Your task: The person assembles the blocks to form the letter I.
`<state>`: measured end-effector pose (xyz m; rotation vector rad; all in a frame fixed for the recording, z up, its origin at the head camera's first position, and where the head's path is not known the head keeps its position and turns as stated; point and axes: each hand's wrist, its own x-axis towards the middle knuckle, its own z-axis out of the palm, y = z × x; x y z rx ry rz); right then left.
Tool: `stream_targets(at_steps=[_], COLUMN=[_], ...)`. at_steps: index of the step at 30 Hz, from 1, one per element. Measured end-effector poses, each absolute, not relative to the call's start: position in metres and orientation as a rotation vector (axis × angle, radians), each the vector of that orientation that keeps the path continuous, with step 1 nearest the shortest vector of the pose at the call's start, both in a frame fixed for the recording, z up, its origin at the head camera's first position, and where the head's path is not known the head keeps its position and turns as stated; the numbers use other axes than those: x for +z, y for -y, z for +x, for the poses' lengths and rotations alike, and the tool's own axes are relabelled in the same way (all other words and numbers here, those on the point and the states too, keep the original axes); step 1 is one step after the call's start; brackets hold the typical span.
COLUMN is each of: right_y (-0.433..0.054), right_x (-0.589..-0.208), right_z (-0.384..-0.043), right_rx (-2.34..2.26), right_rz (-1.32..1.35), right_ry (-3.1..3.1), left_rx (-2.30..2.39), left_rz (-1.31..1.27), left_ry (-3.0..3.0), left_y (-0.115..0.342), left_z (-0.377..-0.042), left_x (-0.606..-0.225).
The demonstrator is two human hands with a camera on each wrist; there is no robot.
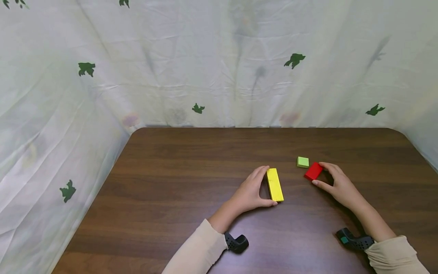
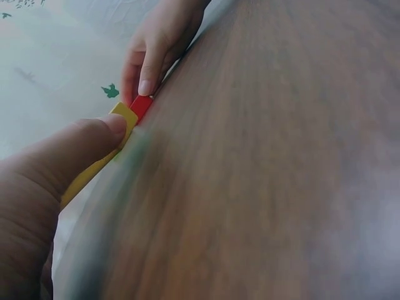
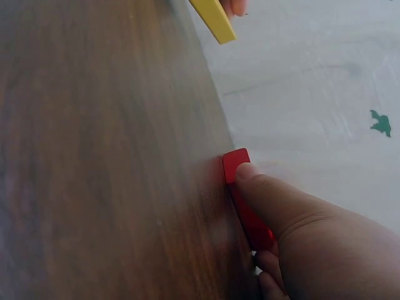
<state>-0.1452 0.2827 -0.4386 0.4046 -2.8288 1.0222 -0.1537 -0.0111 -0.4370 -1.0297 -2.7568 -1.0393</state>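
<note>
Head view: our left hand (image 1: 249, 192) grips the yellow block (image 1: 275, 185) by its ends, long axis toward the table (image 1: 171, 171)'s far edge; toward the right edge, our right hand (image 1: 343, 188) pinches the red block (image 1: 313, 171). Left wrist: we see the yellow block's near end gripped. Right wrist: red and yellow blocks stand apart.

Your long yellow block (image 1: 275, 185) is held by its ends in your left hand (image 1: 249, 192); your shorter red block (image 1: 313, 171), turned aslant, is pinched in your right hand (image 1: 339, 185).
</note>
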Motion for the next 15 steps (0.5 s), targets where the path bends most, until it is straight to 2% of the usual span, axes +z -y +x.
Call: stream_targets(at_steps=[15], right_y=[-0.283], right_x=[-0.439], right_z=[-0.145], right_rx=[1.024], right_rz=[0.388], right_ry=[2.846], left_rx=[-1.028], left_rz=[-1.034], left_ry=[2.807], left_y=[0.030], left_z=[-0.151], left_x=[-0.437])
